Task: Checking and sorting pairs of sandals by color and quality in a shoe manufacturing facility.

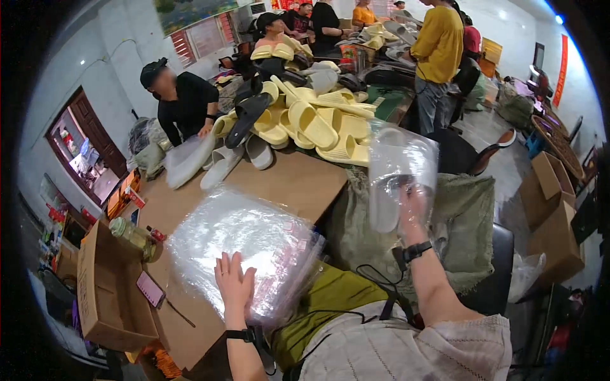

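Note:
My left hand (234,280) lies flat with its fingers spread on a thick stack of clear plastic bags (219,222) at the table's near edge. Out to the right, my right hand (414,208) grips a pair of pale grey slippers (384,206) in a clear plastic bag; glare on the film partly hides its fingers. The bagged pair is held above a greenish woven sack (467,209) beside the table. Both wrists wear dark bands.
Yellow slippers (312,126) and a dark slipper (248,119) lie heaped on the table's far side. A cardboard box (105,298), a jar (132,235) and a phone (150,289) are at left. A person in black (187,101) leans over clear plastic. Other people work behind the heap.

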Action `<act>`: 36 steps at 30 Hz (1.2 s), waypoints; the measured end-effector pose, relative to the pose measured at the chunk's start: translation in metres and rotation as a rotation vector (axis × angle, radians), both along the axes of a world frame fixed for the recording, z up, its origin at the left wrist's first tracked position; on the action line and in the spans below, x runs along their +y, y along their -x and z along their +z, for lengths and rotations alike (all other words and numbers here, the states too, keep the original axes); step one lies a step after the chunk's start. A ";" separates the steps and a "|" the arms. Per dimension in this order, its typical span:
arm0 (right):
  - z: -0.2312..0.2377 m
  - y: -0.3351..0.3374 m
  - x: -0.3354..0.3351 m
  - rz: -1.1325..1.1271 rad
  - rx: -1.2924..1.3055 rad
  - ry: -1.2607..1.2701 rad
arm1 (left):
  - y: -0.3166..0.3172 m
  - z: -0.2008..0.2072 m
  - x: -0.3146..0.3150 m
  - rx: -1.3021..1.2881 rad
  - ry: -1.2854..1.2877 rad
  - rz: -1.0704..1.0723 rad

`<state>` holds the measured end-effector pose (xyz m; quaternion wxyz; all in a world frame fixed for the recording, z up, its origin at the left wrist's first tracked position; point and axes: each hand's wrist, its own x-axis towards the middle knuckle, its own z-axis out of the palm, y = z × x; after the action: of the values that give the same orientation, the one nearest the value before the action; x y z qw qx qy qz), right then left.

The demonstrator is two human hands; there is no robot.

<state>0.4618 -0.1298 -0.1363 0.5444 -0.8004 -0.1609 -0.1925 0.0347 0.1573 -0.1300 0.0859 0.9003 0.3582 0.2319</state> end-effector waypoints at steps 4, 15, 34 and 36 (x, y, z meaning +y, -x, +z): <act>-0.070 -0.052 -0.100 -0.478 0.048 0.086 | -0.020 -0.002 -0.005 -0.061 0.025 -0.030; -0.333 -0.118 -0.208 -0.484 0.466 0.882 | -0.046 -0.005 -0.006 -0.115 0.048 -0.055; -0.226 -0.110 -0.066 0.582 -0.041 1.502 | -0.015 -0.003 -0.006 -0.122 -0.047 0.036; -0.202 -0.117 -0.106 0.662 0.063 1.531 | -0.022 -0.003 -0.006 -0.141 -0.025 -0.001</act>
<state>0.5784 -0.2355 -0.3383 -0.1173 -0.8656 -0.4589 0.1625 0.0570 0.1517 -0.1331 0.0997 0.8829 0.3479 0.2991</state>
